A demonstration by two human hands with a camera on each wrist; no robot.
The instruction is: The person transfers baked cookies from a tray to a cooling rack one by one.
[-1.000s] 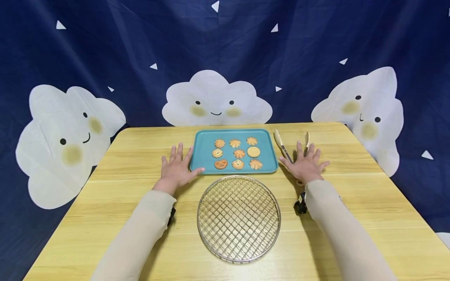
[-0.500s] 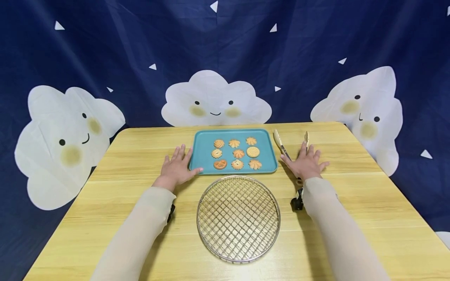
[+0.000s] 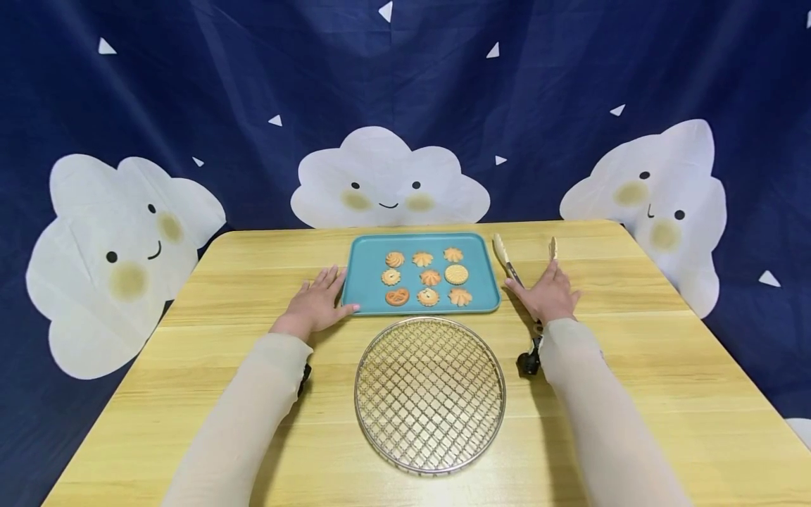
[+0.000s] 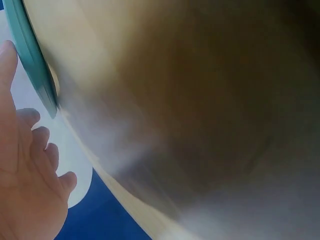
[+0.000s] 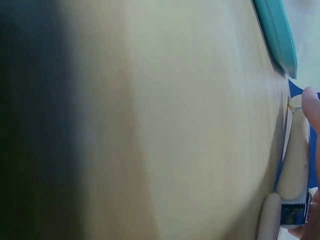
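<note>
My left hand (image 3: pixel 315 306) is at the near left corner of a teal tray (image 3: pixel 364 282), fingers extended along its left side and thumb by the front rim. In the left wrist view the thumb (image 4: pixel 7 65) points up beside the tray edge (image 4: pixel 35 60); whether it touches is unclear. Over the spread tongs (image 3: pixel 502 253), right of the tray, my right hand (image 3: pixel 548 294) reaches with its thumb out to the left. Part of the tongs is hidden under it. The right wrist view catches the tongs (image 5: pixel 296 155) and thumb (image 5: pixel 311 107) only at its edge.
Several cookies (image 3: pixel 429 277) lie in rows on the tray. A round wire rack (image 3: pixel 431 394) is on the wooden table (image 3: pixel 209 331) in front of the tray, between my forearms. Behind the table hangs a blue curtain (image 3: pixel 532 91) with cloud prints.
The right hand's fingers have drawn together over the tongs, from a wide spread. The left hand's fingers have come closer together and the hand has lowered slightly beside the tray.
</note>
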